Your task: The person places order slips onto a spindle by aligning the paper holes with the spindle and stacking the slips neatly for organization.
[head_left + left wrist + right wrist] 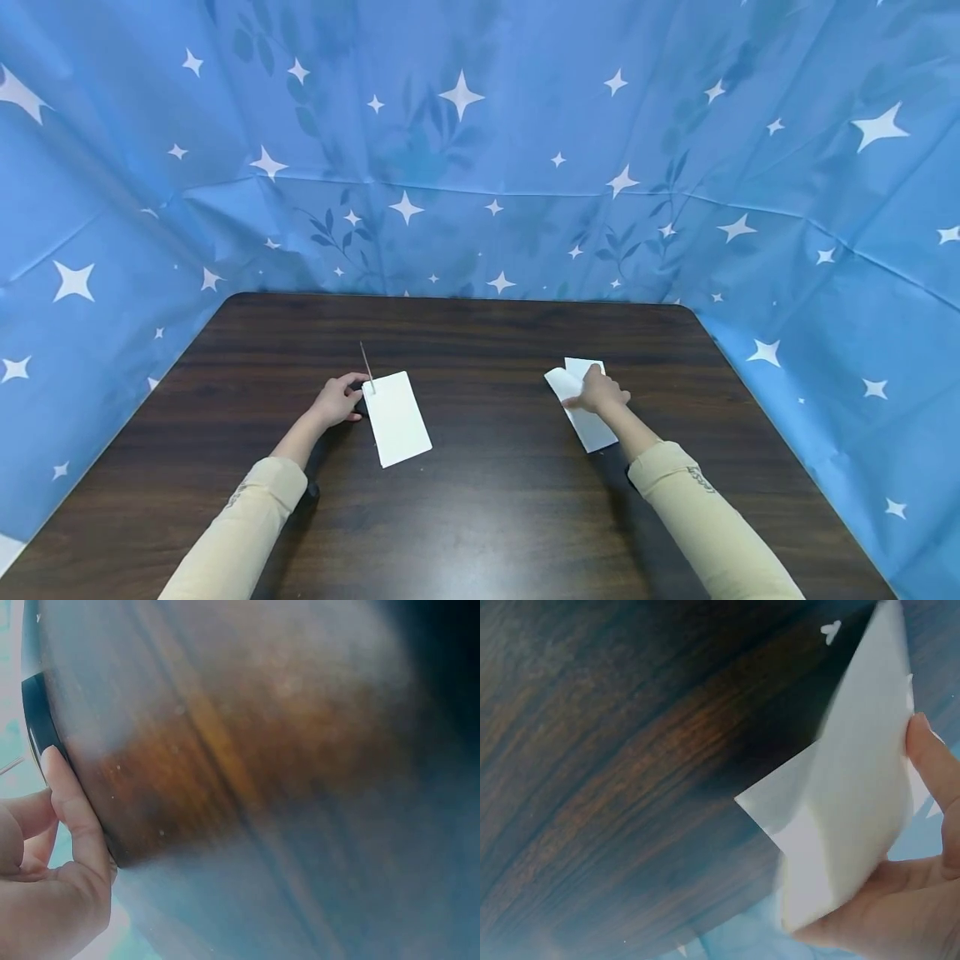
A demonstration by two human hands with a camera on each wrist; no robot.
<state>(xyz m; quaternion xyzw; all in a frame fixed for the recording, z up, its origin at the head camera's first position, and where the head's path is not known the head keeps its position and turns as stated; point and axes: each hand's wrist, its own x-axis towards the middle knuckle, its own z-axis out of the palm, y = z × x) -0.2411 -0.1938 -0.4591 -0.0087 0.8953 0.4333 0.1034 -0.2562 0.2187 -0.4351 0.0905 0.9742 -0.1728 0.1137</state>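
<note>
Left of the table's middle lies a white rectangular sheet or pad point(397, 419). A thin brownish stick point(366, 362) slants across its upper left corner. My left hand point(337, 402) is beside that corner, fingers curved around a small black object point(39, 712), mostly hidden. In the left wrist view a fingertip touches the black object's edge. Farther right, my right hand point(602, 392) holds a folded white paper point(859, 757), its panels standing at an angle to each other. In the right wrist view the paper lies between thumb and fingers, one flap tilted up.
The dark wood-grain table point(487, 517) has rounded far corners. Behind it and along both sides hangs a blue curtain point(510, 242) with white stars and leaf prints.
</note>
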